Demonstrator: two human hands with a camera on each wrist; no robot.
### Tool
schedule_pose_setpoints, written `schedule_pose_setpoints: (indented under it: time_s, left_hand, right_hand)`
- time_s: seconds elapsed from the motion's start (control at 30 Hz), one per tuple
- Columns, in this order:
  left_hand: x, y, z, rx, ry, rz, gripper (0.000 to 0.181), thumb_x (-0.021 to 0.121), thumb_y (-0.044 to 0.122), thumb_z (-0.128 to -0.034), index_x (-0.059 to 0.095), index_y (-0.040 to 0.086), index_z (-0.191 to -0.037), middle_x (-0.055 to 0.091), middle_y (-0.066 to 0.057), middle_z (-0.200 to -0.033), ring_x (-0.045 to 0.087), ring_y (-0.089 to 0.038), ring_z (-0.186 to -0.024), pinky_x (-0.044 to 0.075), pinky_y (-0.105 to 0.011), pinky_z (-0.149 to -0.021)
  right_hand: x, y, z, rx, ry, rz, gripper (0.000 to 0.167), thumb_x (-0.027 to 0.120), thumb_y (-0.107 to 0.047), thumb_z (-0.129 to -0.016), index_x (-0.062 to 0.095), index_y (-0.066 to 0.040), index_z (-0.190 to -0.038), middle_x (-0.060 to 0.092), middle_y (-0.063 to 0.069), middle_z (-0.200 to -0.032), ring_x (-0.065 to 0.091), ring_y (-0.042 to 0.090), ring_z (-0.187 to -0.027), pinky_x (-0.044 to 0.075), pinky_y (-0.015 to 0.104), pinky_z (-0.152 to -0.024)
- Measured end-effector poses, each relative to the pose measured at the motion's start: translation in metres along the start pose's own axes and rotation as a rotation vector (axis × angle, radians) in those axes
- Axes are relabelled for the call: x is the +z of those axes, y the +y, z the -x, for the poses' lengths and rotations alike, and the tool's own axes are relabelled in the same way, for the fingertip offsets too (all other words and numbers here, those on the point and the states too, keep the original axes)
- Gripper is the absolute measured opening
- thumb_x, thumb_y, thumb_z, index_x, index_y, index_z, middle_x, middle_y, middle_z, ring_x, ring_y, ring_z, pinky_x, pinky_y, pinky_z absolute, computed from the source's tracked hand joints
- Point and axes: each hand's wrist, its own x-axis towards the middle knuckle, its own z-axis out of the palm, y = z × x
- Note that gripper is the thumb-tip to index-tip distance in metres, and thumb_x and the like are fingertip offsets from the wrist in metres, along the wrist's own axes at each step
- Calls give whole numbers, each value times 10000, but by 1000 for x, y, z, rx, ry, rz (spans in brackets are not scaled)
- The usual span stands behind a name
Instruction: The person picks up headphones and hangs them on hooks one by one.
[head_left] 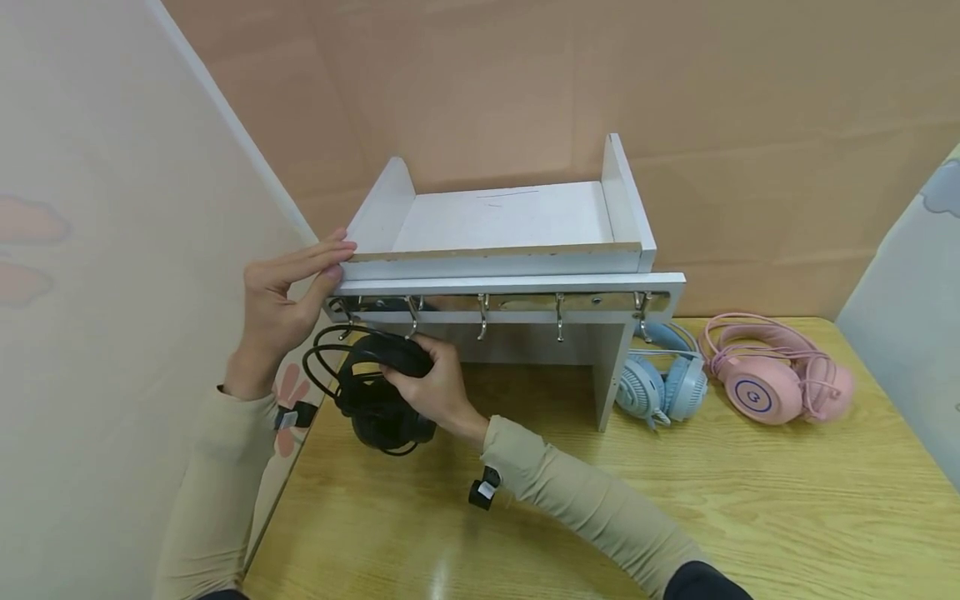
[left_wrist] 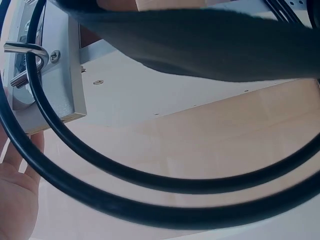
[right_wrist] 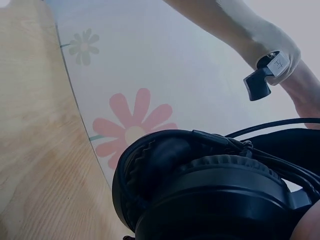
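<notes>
Black headphones [head_left: 378, 408] were held just below the left end of the white shelf [head_left: 502, 225], band pinched between thumb and curled fingers of right hand [head_left: 442, 387]; cable [left_wrist: 195, 186] was looped by a hook [left_wrist: 20, 47]; shelf corner was touched by left hand [head_left: 288, 292], fingers extended

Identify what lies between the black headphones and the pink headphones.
The head view shows, left to right, the right hand holding the black headphones, the shelf's right side panel, then the blue headphones.
</notes>
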Motion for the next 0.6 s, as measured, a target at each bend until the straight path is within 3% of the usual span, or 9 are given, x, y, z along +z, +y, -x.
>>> schedule_pose_setpoints:
  time_s: [0.4,0.6]
  left_hand:
    - [0,1,0,-9,-3,-10,282,667,-176,-900,808,-66,-1118,789,-189,-1181,707,-213,-1285,536,-321,-1133]
    - [1,1,0,-1,1,-5,280,667,-178,-900,806,-69,-1118,786,-201,-1180,708,-226,-1284,537,-332,-1133]
  right_hand:
    - [-3,11,1,-49,-28,83,99,788,-97,-883,705,-43,-869,764,109,-836,640,67,-714,527,223,-662]
    - [-4,12,3,-95,-44,103,110,775,-119,-890,732,-52,-966,785,101,-901,690,101,-765,563,224,-687]
